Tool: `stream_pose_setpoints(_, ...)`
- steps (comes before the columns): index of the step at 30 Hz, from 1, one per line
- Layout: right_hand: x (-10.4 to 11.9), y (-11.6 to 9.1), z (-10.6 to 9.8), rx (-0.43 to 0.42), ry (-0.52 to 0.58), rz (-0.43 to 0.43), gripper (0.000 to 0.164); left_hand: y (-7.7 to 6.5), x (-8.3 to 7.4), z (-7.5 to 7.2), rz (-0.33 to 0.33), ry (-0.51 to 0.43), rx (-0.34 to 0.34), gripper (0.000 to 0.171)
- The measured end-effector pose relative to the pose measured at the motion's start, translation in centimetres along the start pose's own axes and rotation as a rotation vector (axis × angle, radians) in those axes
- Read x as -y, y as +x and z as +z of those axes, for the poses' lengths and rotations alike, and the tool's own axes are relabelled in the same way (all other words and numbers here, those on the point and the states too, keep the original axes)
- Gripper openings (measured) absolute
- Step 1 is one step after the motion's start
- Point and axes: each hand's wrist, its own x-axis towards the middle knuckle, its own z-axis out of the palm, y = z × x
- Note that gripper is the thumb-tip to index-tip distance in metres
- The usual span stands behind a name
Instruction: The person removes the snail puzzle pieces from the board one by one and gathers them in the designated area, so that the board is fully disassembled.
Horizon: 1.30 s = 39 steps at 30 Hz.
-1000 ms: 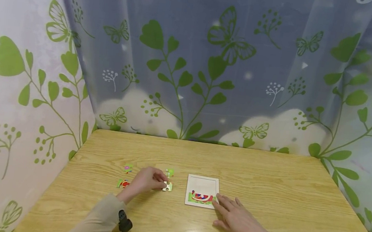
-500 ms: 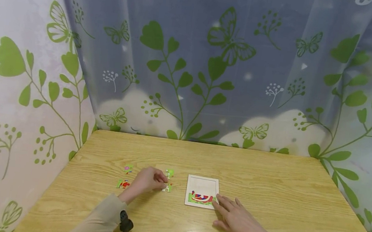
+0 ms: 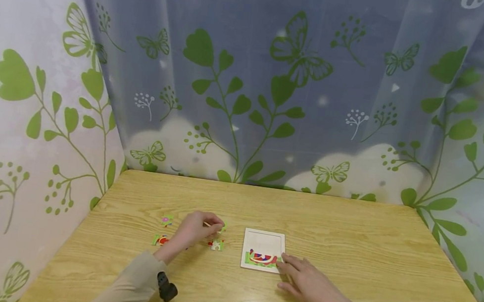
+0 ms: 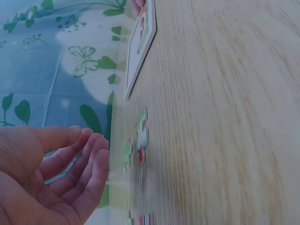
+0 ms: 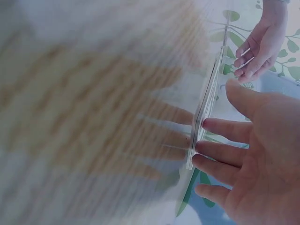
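Broadly, a yellow-brown wood-grain table fills the lower half of the head view, a patch of light shining near its front edge, with printed fabric behind and at both sides, blue-grey at the back and patterned with green leaves and butterflies. Four loose jigsaw pieces lie on the table left of the tray: a green one with a pink flower, a red and green one, a green and white one and a green one partly hidden behind the left hand. That hand's grip hovers above the table, fingers loosely curved around nothing visible. The pale square tray holds joined pieces in red, blue, white and green along its near side; the right hand, fingers extended and grip slack, touches its right edge.
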Motion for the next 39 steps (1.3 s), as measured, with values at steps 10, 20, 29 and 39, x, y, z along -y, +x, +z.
stream_pose_setpoints(10, 0.2, 0.5, 0.0, -0.054, -0.029, 0.001, 0.044, 0.4, -0.6, 1.3, 0.087, -0.049, 0.066, 0.018)
stream_pose_setpoints(20, 1.3, 1.2, 0.5, -0.028, -0.044, -0.049, 0.049, 1.0, -2.0, 3.0, 0.122, -0.03, 0.097, 0.017)
stream_pose_setpoints(29, 2.2, 1.5, 1.0, 0.024, -0.059, -0.067, 0.055, 1.2, -3.4, 4.6, 0.138, 0.004, 0.168, 0.015)
stream_pose_setpoints(39, 2.4, 1.3, 0.6, 0.025, -0.109, -0.12, 0.057, 1.4, -4.0, 5.4, 0.119, 0.046, 0.249, 0.016)
